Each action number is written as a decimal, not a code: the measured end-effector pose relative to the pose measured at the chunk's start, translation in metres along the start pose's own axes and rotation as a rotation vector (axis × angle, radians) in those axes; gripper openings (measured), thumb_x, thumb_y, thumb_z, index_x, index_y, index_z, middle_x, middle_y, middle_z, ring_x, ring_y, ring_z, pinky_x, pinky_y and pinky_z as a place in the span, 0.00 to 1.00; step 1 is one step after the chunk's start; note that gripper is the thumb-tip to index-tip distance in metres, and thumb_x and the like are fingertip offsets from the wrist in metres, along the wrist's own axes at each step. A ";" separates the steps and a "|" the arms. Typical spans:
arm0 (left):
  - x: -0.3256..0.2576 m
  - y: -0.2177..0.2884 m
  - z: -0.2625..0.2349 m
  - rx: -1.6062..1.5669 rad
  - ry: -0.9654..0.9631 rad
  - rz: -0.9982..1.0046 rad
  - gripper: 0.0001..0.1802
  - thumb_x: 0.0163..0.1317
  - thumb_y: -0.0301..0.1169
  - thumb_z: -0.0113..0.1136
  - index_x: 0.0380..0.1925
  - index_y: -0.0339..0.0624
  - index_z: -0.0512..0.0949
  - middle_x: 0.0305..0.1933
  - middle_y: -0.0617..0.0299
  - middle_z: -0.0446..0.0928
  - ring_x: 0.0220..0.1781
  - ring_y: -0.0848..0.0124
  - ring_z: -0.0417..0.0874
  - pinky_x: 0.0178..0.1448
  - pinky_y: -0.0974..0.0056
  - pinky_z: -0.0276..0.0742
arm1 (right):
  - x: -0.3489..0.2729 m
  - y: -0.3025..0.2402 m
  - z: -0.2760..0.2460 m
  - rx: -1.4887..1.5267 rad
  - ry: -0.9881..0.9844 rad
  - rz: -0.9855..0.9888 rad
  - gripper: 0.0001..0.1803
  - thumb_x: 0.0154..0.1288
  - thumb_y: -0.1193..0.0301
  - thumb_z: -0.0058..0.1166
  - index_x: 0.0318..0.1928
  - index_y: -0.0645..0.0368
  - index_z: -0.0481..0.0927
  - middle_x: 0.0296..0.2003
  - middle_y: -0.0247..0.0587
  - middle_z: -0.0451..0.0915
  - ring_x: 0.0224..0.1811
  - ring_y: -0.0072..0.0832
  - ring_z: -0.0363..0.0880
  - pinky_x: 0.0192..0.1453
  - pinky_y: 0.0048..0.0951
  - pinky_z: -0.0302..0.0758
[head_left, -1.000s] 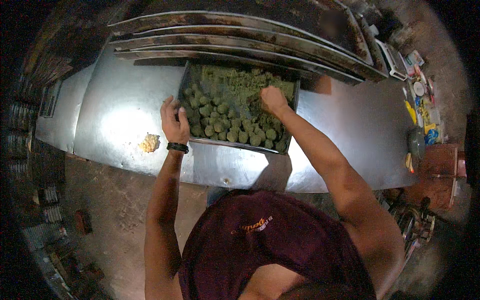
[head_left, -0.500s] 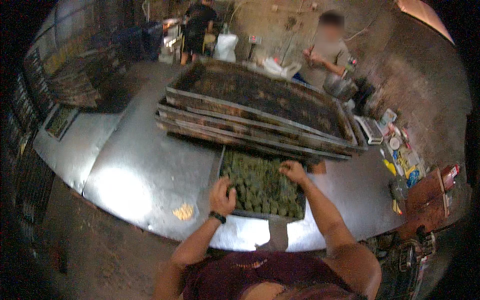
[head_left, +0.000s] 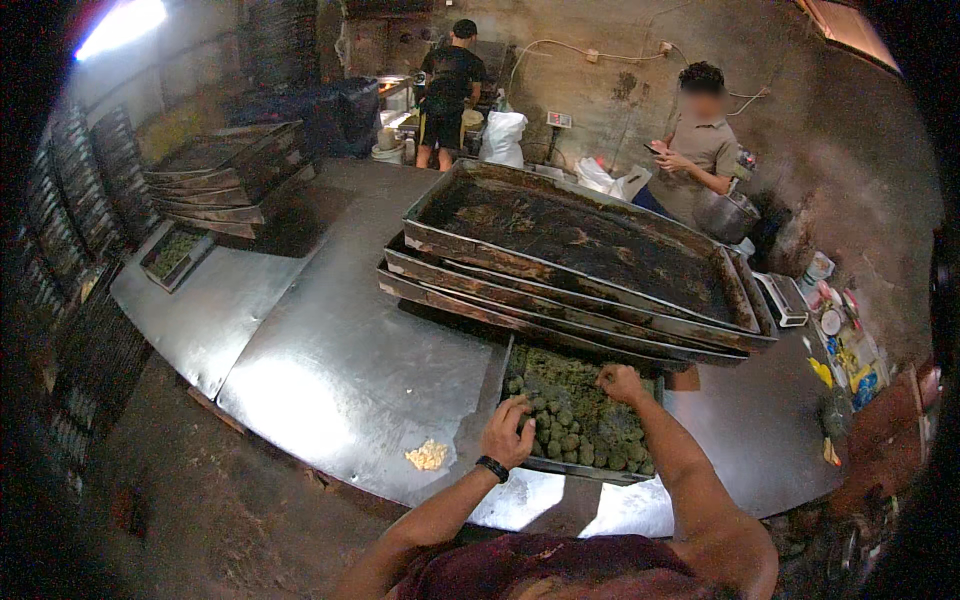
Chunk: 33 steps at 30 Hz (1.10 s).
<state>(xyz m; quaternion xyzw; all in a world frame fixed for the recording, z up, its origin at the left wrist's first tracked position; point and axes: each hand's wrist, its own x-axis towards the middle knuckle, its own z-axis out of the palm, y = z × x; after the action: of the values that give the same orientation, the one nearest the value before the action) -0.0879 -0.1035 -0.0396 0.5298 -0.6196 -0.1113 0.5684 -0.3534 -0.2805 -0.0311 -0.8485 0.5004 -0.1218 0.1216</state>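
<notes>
A shallow metal tray (head_left: 587, 471) lies in front of me, holding rounded green balls (head_left: 560, 428) along its near and left sides and loose, crumbly green mix (head_left: 560, 370) toward the back. My left hand (head_left: 507, 435), with a dark band at the wrist, rests at the tray's left edge beside the balls. Its thumb stands apart from the fingers and I see nothing held. My right hand (head_left: 622, 383) reaches into the mix at the far right, fingers curled together. Whatever those fingers pinch is too small or hidden to make out.
Large, dark-stained baking trays (head_left: 580, 250) are stacked just beyond, overhanging the small tray. A pale crumbly pile (head_left: 427, 455) lies left on the metal table (head_left: 350, 370). A scale (head_left: 780, 300) and clutter stand right. Two people (head_left: 452, 95) are at the back, one holding a phone.
My view has swung, so the table and trays appear lower and further right. Both hands remain at the small tray, the left at its edge, the right in the mix.
</notes>
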 end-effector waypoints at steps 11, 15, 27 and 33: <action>-0.002 0.008 0.028 0.300 0.047 -0.125 0.13 0.56 0.33 0.51 0.38 0.35 0.72 0.49 0.47 0.71 0.49 0.50 0.72 0.50 0.54 0.70 | -0.005 0.038 0.009 0.546 -0.092 0.023 0.19 0.60 0.55 0.51 0.33 0.61 0.75 0.28 0.44 0.75 0.23 0.33 0.75 0.26 0.38 0.70; -0.004 0.018 0.029 0.434 0.096 -0.077 0.14 0.57 0.33 0.51 0.39 0.35 0.71 0.50 0.46 0.69 0.51 0.49 0.71 0.51 0.54 0.69 | -0.009 0.032 -0.008 0.957 -0.344 0.222 0.16 0.60 0.61 0.55 0.41 0.60 0.73 0.32 0.40 0.73 0.20 0.22 0.68 0.20 0.29 0.64; -0.181 0.091 0.029 0.474 0.649 -0.498 0.14 0.55 0.27 0.52 0.43 0.36 0.71 0.56 0.49 0.65 0.55 0.57 0.68 0.55 0.57 0.66 | -0.032 0.052 -0.002 1.731 -0.340 0.526 0.18 0.61 0.52 0.50 0.29 0.54 0.70 0.21 0.32 0.72 0.15 0.18 0.64 0.16 0.25 0.59; -0.388 0.078 -0.002 0.759 0.801 -1.028 0.16 0.51 0.26 0.56 0.42 0.37 0.73 0.51 0.50 0.67 0.53 0.55 0.69 0.55 0.57 0.66 | -0.042 0.042 0.006 1.819 -0.236 0.738 0.17 0.57 0.52 0.54 0.35 0.52 0.71 0.22 0.31 0.71 0.16 0.20 0.62 0.18 0.23 0.56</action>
<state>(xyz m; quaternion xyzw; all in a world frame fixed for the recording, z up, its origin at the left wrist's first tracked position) -0.2083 0.2336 -0.2092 0.9117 -0.0363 0.0598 0.4049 -0.4058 -0.2630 -0.0537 -0.2293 0.4340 -0.3292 0.8067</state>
